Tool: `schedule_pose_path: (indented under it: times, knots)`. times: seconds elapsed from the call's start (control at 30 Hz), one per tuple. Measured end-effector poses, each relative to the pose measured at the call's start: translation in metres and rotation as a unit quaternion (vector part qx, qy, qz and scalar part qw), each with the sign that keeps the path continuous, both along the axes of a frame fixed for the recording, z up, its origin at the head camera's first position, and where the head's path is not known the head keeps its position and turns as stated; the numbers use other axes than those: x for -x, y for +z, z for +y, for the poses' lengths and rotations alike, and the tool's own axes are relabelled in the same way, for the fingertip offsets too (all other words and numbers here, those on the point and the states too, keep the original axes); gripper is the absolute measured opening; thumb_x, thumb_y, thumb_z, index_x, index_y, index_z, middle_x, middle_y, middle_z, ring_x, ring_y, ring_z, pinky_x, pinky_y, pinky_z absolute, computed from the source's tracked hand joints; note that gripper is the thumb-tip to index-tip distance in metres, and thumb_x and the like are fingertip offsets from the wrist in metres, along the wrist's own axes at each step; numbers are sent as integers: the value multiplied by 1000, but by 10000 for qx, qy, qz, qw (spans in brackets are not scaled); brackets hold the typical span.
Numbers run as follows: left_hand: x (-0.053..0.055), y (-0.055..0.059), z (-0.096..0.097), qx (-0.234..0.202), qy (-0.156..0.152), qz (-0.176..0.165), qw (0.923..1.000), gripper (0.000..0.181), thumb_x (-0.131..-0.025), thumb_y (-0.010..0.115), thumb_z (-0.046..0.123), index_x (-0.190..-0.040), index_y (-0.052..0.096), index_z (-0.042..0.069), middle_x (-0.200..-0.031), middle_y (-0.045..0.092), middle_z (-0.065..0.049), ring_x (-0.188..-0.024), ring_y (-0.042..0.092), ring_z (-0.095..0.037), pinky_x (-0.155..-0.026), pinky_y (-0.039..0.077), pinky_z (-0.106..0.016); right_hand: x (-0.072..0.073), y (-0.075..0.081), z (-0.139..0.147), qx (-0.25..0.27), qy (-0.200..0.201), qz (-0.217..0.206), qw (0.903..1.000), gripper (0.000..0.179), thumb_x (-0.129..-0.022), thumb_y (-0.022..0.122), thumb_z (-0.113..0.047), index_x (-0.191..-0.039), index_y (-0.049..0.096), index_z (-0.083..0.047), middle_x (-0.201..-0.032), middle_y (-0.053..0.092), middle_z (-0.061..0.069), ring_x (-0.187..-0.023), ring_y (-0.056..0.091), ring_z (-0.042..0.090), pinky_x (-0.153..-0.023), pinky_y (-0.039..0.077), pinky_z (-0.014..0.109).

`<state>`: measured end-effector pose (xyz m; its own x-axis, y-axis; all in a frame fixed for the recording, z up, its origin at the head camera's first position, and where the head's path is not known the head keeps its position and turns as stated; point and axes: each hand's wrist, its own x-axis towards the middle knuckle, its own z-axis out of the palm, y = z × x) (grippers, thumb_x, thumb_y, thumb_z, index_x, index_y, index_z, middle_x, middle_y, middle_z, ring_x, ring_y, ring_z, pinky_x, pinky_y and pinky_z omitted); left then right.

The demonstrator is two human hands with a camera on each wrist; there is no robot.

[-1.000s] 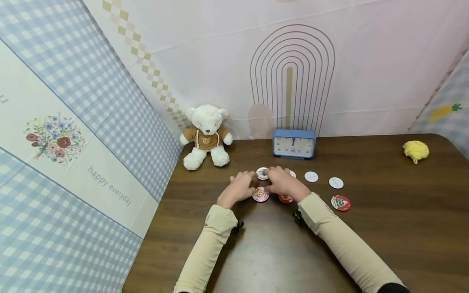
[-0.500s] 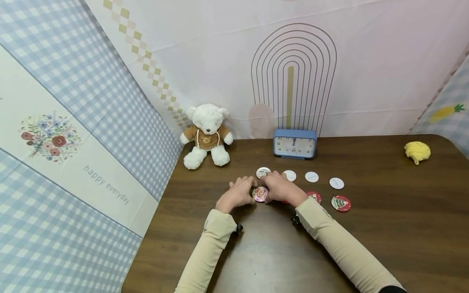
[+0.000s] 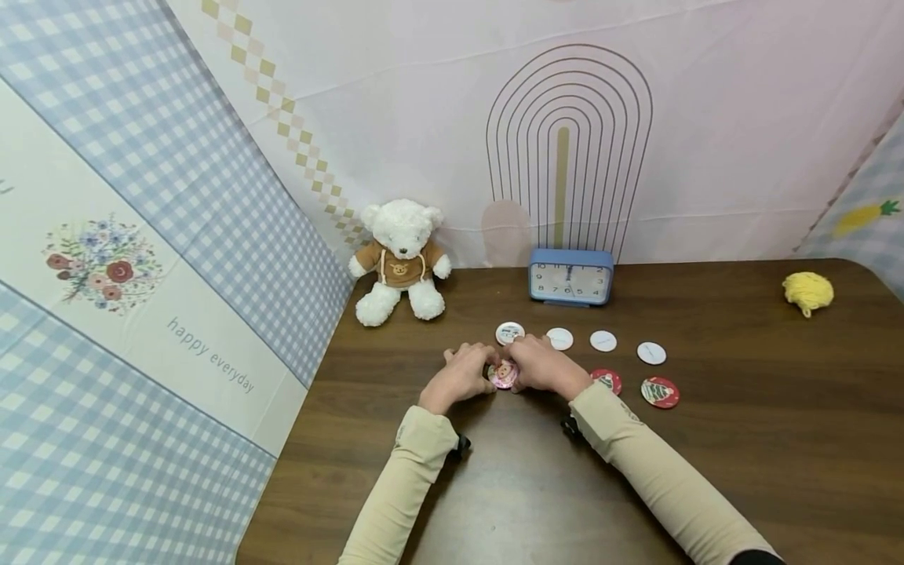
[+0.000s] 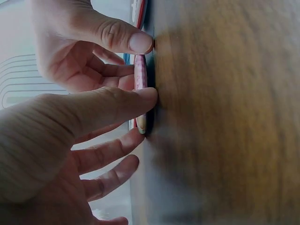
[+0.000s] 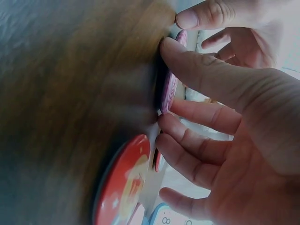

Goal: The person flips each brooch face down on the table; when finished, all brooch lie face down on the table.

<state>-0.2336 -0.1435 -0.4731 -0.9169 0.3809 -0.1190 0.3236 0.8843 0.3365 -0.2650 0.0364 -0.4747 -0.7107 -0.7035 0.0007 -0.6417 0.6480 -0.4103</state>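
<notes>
A round pink badge (image 3: pixel 503 375) with a printed picture lies on the table between both hands. My left hand (image 3: pixel 462 376) pinches its left side, with thumb at the near edge and fingertips at the far edge. From the other side, my right hand (image 3: pixel 542 364) pinches the same badge between thumb and fingers. In the left wrist view the pink badge (image 4: pixel 140 75) is seen edge-on, close to the wood. Beside the right hand lies a red badge (image 5: pixel 124 185), which that hand covers in the head view.
Behind the hands runs a row of white round badges, from one with print (image 3: pixel 510 333) to a plain one (image 3: pixel 651 353). Two red badges (image 3: pixel 605 381) lie to the right. A blue clock (image 3: pixel 570 278), white teddy bear (image 3: pixel 403 263) and yellow yarn ball (image 3: pixel 808 292) stand farther back.
The right hand has moved slightly left and down, from near the printed white badge to the pink badge. Both hands have closed in on it. More of the white and red badges now shows.
</notes>
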Motion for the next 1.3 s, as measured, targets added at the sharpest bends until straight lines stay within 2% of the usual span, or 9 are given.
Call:
schedule_pose_path:
  times: [0.2, 0.33, 0.43, 0.6, 0.8, 1.0, 1.2, 1.3]
  knots:
    - [1, -1, -2, -106, -48, 161, 9998, 27, -80, 83, 9, -106, 74, 13, -109, 71, -2, -106, 56, -29, -91, 32, -52, 5, 4, 5, 85, 222, -198, 9995, 24, -69, 90, -13, -78, 68, -13, -66, 54, -7, -61, 47, 13, -59, 40, 34]
    - [3, -1, -5, -232, -77, 269, 9993, 23, -82, 81, 9, -105, 76, 14, -107, 73, -1, -105, 57, -28, -92, 31, -52, 6, 8, 8, 177, 248, -375, 9988, 26, -74, 88, -13, -69, 63, -13, -61, 45, -8, -57, 38, 11, -56, 33, 29]
    - [4, 0, -7, -323, -104, 330, 9989, 20, -84, 80, 10, -103, 77, 14, -105, 74, -1, -104, 58, -28, -92, 32, -52, 6, 11, 9, 249, 264, -389, 9986, 25, -78, 86, -12, -68, 63, -13, -60, 46, -8, -56, 38, 10, -54, 33, 27]
    - [6, 1, -8, -436, -122, 492, 9978, 12, -85, 79, 10, -97, 78, 14, -99, 75, -1, -102, 61, -28, -94, 33, -55, 6, 15, 11, 388, 352, -302, 9982, 20, -82, 83, -9, -69, 68, -11, -62, 55, -8, -56, 44, 9, -56, 40, 28]
    - [9, 2, -11, -570, -148, 699, 9958, 9, -87, 76, 7, -92, 79, 13, -94, 74, -1, -96, 63, -31, -88, 36, -52, 8, 14, 12, 622, 337, -56, 9975, 11, -86, 75, -1, -78, 73, -8, -70, 63, -5, -63, 51, 11, -63, 47, 33]
    - [10, 3, -11, -616, -105, 853, 9944, 6, -90, 74, 10, -89, 79, 14, -83, 73, 5, -88, 64, -26, -85, 38, -49, 9, 10, 11, 913, 132, 77, 9957, 13, -87, 70, 3, -79, 74, -6, -69, 60, -4, -62, 49, 13, -63, 44, 32]
    - [8, 4, -13, -647, 105, 832, 9944, 8, -92, 72, 9, -90, 78, 13, -78, 70, 6, -84, 62, -24, -84, 39, -49, 7, 8, 8, 1030, 29, 150, 9946, 17, -87, 66, 7, -77, 71, -6, -66, 56, -4, -60, 47, 13, -61, 42, 31]
    - [7, 6, -12, -682, 154, 818, 9942, 8, -93, 71, 8, -91, 77, 12, -76, 68, 5, -82, 61, -24, -83, 40, -48, 7, 7, 7, 1082, -164, 100, 9939, 15, -86, 66, 7, -80, 71, -5, -66, 57, -3, -60, 47, 14, -60, 42, 31]
